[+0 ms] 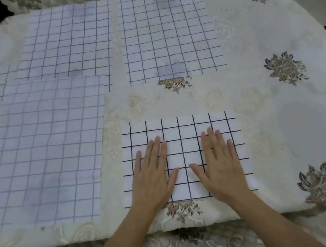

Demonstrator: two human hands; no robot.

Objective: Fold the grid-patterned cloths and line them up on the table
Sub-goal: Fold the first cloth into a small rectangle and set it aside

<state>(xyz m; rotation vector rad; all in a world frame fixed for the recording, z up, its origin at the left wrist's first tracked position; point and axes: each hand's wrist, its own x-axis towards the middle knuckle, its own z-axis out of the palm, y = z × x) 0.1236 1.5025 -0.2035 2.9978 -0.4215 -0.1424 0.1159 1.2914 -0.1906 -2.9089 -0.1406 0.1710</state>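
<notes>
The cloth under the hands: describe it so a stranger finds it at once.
On the flowered table, look at the near edge, middle. The cloth lies there, left hand and right hand flat on it. Unlike the larger, fainter-lined cloths left and behind, it is small with bold black lines.

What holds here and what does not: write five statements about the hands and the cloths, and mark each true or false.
1. The left hand and the right hand lie flat on the nearest cloth. True.
2. The left hand pinches a corner of that cloth. False: its fingers are straight and rest on top.
3. The far right cloth overlaps the nearest cloth. False: bare tablecloth separates them.
4. The large near-left cloth overlaps the far left cloth behind it. True.
5. The nearest cloth has fainter grid lines than the others. False: its lines are the darkest.
</notes>
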